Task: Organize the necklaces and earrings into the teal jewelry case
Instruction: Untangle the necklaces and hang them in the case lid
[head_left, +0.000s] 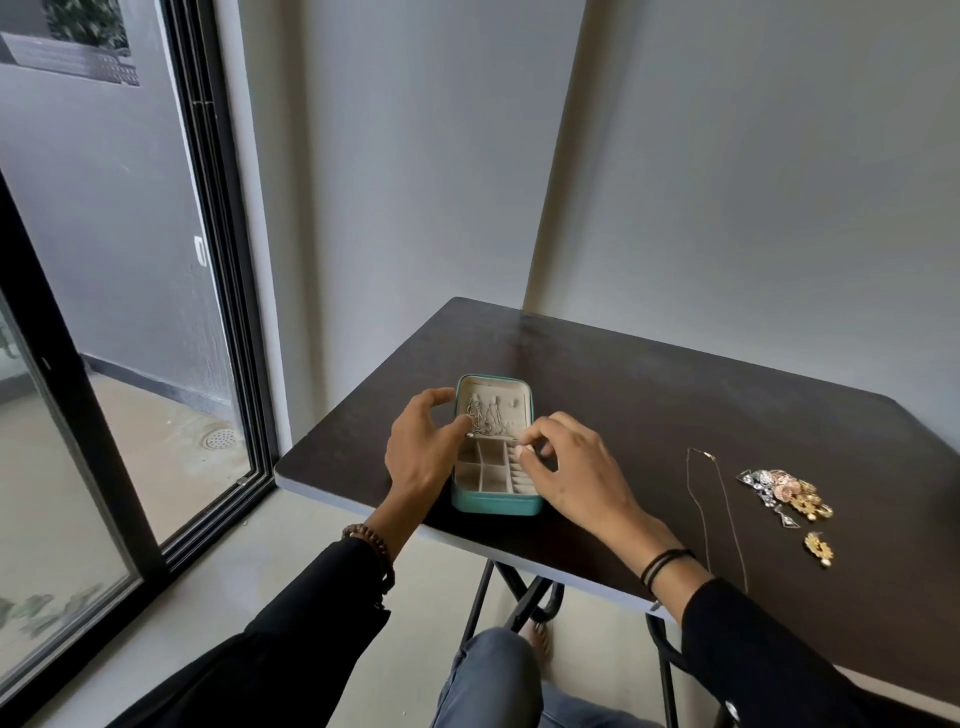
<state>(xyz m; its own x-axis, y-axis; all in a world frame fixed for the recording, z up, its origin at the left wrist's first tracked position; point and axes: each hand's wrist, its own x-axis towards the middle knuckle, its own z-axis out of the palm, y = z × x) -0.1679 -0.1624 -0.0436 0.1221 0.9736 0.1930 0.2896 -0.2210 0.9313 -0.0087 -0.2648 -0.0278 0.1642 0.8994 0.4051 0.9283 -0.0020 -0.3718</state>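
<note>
Sleeved arms (311, 623) are reaching mid-frame. Right hand (566, 467) is pinching a necklace (485, 421) in the teal case (496, 506); whether the left hand (421, 452) is gripping is unclear. Tugging is likely risking tangles.

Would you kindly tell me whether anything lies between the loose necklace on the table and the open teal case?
Only the right hand, placed at the right side of the teal case, lies between the case and the necklace. Otherwise there is just bare table.
</note>
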